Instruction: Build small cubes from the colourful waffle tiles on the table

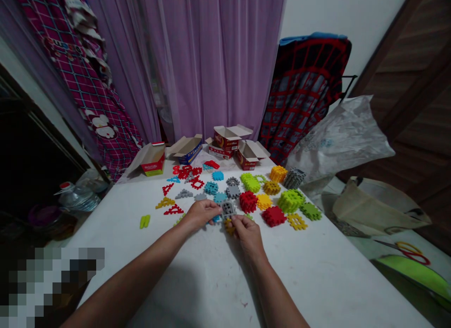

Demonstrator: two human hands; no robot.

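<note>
Between my two hands is a grey notched building piece (228, 208) with a window-like grid. My left hand (201, 215) pinches its left edge, and my right hand (247, 231) grips its lower right corner. Just under it, a yellow piece (229, 226) and a blue piece (215, 219) show in part; whether they touch the grey one I cannot tell. Stacks of red (248, 202), lime green (290, 201) and yellow pieces (264, 201) stand to the right of my hands. Grey triangular pieces (184, 194) and red triangular pieces (174, 209) lie to the left.
Several opened cardboard boxes, among them a blue one (190, 153) and a red one (248, 159), line the back of the white table (211, 281). Two small lime pieces (144, 221) lie at the left. Scissors (410, 251) rest beyond the table's right edge, near a cloth bag (380, 206).
</note>
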